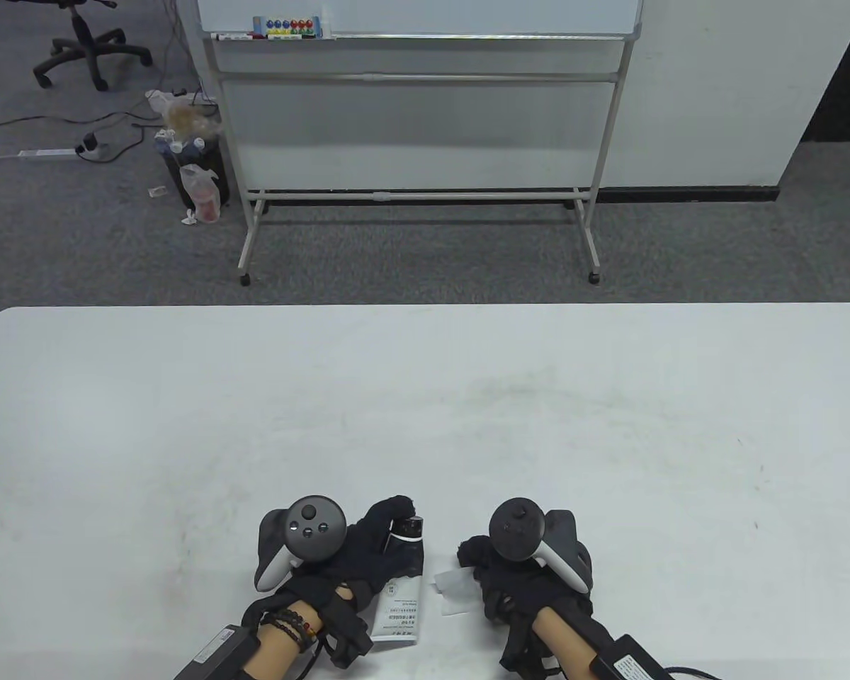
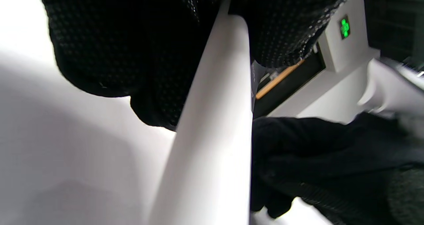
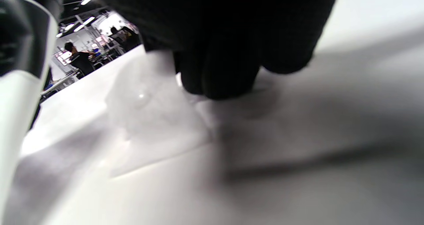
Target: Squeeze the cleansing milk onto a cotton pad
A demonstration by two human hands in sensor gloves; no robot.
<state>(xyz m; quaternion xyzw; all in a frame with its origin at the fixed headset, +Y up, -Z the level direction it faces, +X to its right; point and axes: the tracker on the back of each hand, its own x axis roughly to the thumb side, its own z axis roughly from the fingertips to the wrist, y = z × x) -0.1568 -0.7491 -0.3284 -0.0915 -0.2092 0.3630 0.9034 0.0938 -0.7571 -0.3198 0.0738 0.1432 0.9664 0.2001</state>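
A white cleansing milk tube [image 1: 399, 598] with a black cap [image 1: 411, 528] lies on the table near its front edge. My left hand [image 1: 379, 549] lies over it and grips it; the left wrist view shows the tube [image 2: 215, 145] between my gloved fingers [image 2: 132, 53]. A white square cotton pad [image 1: 455, 592] lies flat just right of the tube. My right hand [image 1: 499, 577] rests on the pad's right edge, fingers [image 3: 225, 69] pressing on the pad [image 3: 155, 119]. A small blob shows on the pad in the right wrist view.
The white table [image 1: 425, 425] stretches far beyond the hands. Behind it on the grey carpet stand a rolling whiteboard [image 1: 418, 106], a full bin [image 1: 191, 163] and an office chair [image 1: 85, 42].
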